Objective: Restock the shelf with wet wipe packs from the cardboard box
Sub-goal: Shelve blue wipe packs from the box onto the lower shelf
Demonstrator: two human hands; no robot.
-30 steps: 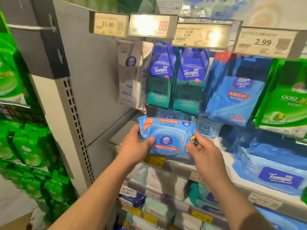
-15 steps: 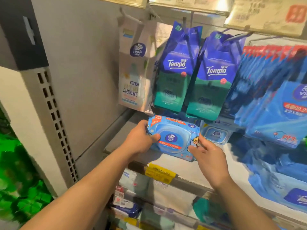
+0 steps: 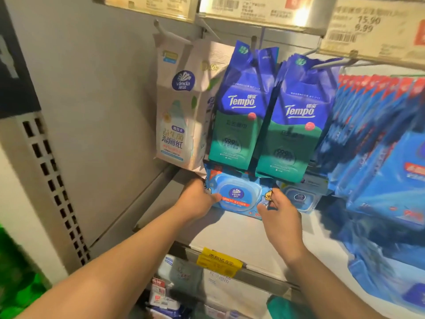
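Note:
A blue Vinda wet wipe pack (image 3: 239, 194) with a clear lid stands tilted on the white shelf (image 3: 241, 236), at its back under the hanging Tempo packs. My left hand (image 3: 197, 199) grips the pack's left end. My right hand (image 3: 280, 215) holds its right end with the fingertips. Another pack of the same kind (image 3: 299, 198) lies just to the right of it. The cardboard box is out of view.
A white Vinda bag (image 3: 177, 120) and two blue-green Tempo packs (image 3: 239, 111) hang from hooks above. Several blue packs (image 3: 379, 157) hang and lie at the right. A yellow price tag (image 3: 218, 261) sits on the shelf edge. A grey side panel (image 3: 92, 111) closes the left.
Both hands have pushed the pack from the shelf's front edge back to under the hanging Tempo packs. The camera has moved closer to the shelf.

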